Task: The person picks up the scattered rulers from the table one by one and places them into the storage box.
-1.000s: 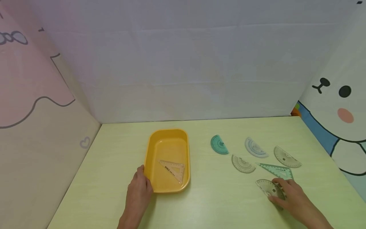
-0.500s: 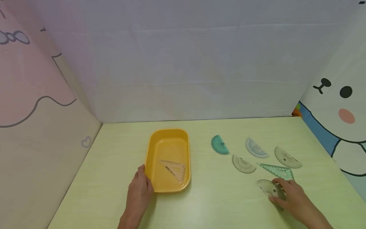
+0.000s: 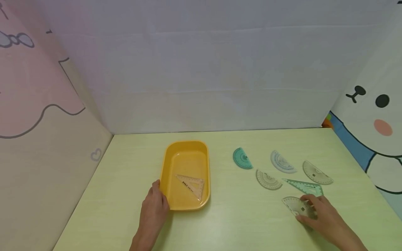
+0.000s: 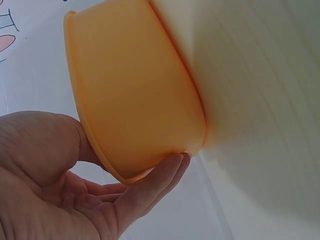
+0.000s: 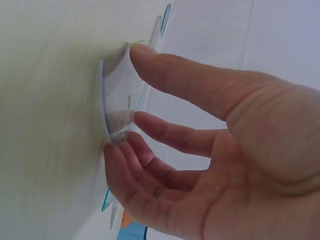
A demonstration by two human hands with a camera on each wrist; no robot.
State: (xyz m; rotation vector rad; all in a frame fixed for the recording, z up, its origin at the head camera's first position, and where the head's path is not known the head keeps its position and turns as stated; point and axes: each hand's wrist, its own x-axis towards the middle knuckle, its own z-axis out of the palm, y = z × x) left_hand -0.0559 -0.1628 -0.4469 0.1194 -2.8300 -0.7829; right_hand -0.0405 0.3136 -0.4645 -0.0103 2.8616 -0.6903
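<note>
My left hand (image 3: 153,206) grips the near-left corner of a yellow plastic tray (image 3: 185,153), thumb over the rim and fingers against the outer wall (image 4: 135,90). Inside the tray lies a clear set square (image 3: 198,190) with dark lettering. On the right, my right hand (image 3: 323,218) pinches a clear protractor (image 3: 293,204) between thumb and fingertips. In the right wrist view this protractor (image 5: 117,95) looks bowed, one edge close to the tabletop. Just beyond that hand lies a green set square (image 3: 307,188), its near corner partly hidden by the fingers.
Several protractors lie flat right of the tray: a green one (image 3: 242,158), a whitish one (image 3: 282,162) and clear ones (image 3: 268,180), one farther right (image 3: 316,173). A white sheet (image 3: 216,69) stands behind the pale green table (image 3: 232,223), with printed panels on both sides.
Both hands keep their holds on the tray and the protractor. The whole head view has shifted very slightly, with no object moved on the table.
</note>
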